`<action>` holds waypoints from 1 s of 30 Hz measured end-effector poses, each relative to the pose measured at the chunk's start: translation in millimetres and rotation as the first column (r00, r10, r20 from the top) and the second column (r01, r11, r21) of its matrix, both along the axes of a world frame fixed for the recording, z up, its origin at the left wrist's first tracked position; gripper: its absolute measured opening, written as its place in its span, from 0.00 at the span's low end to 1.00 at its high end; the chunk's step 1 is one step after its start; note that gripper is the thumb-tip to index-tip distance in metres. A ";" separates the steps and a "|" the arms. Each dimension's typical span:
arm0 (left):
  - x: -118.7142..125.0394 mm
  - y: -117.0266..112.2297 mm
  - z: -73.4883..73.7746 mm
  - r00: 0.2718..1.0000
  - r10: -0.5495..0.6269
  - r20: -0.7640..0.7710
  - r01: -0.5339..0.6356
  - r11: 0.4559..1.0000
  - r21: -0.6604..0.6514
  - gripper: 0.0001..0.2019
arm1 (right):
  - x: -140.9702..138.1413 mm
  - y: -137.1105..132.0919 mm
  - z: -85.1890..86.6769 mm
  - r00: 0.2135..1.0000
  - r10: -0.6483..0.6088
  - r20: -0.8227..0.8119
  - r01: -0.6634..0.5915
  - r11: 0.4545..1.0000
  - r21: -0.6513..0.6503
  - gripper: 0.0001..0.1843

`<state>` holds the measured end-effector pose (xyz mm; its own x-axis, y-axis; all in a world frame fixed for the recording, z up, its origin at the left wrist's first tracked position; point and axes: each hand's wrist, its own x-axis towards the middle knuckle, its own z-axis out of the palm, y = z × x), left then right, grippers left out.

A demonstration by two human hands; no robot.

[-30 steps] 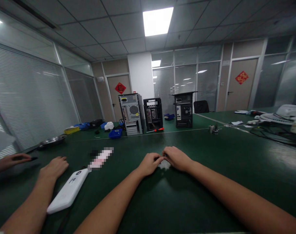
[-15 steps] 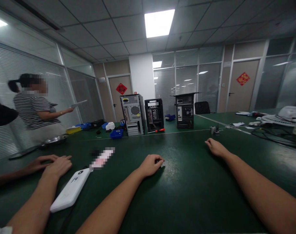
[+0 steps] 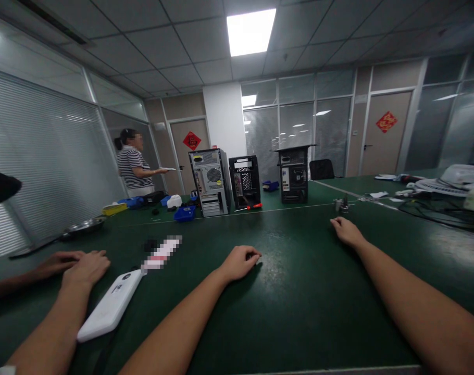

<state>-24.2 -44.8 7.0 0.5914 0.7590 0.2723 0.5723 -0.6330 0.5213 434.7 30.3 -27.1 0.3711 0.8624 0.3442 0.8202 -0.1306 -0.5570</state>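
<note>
My left hand rests on the dark green tabletop, its fingers loosely curled, with a small gap near the thumb and nothing visible inside. Further right, my right hand lies on the table in a loose fist, and no object shows in it. Just beyond it stand small metal parts, apart from the fingers. Across the table are three computer cases: a grey one, a black one and another black one with a raised top panel. A red-handled screwdriver lies before the middle case.
At left, a neighbour's hands rest beside a white device. A person in a striped shirt stands behind the table. A blue bin, a metal tray, dark cables and a white helmet-like object are further out.
The person in the striped shirt has walked away, towards the far door. The view has shifted slightly. Both my hands keep nearly the same place and pose.
</note>
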 end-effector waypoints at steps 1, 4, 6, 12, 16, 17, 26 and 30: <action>-0.1 0.3 -0.3 1.000 -0.002 0.004 0.002 1.000 0.000 0.15 | 2.2 0.1 -0.3 1.000 -0.024 -0.005 0.024 1.000 0.001 0.21; -0.3 0.0 0.2 1.000 -0.002 0.004 0.002 1.000 -0.001 0.15 | 6.0 -1.2 -0.2 0.999 -0.029 -0.025 0.030 0.999 0.027 0.23; 0.0 -1.0 1.4 1.000 0.002 -0.002 -0.002 1.000 -0.002 0.15 | 5.6 -3.1 1.1 0.999 -0.003 -0.040 0.004 0.999 0.043 0.23; 0.6 -4.6 5.9 1.000 0.007 -0.014 -0.007 1.000 -0.021 0.15 | -1.7 -9.8 11.3 0.998 0.000 -0.062 0.005 0.997 0.083 0.22; 0.1 -4.5 6.2 1.000 0.004 -0.021 -0.005 1.000 -0.027 0.16 | -2.3 -15.3 25.7 0.992 -0.024 -0.124 0.055 0.965 0.258 0.23; -0.1 -4.0 5.8 1.000 0.002 -0.019 -0.003 1.000 -0.026 0.16 | -1.1 -17.1 29.9 0.991 -0.019 -0.136 0.060 0.950 0.305 0.24; -0.7 -0.3 1.8 1.000 -0.013 -0.001 0.013 1.000 -0.028 0.15 | 24.9 -31.1 46.8 0.980 0.007 0.201 -0.036 0.989 0.141 0.20; -0.1 -0.5 1.3 1.000 -0.012 -0.003 0.012 1.000 -0.022 0.16 | 32.4 -29.6 40.6 0.952 0.050 0.302 -0.074 0.995 0.069 0.19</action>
<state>-24.2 -45.3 8.4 0.6015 0.7576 0.2534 0.5662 -0.6281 0.5338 467.1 0.7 13.5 0.1870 0.8460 0.4992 0.9560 -0.0398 -0.2907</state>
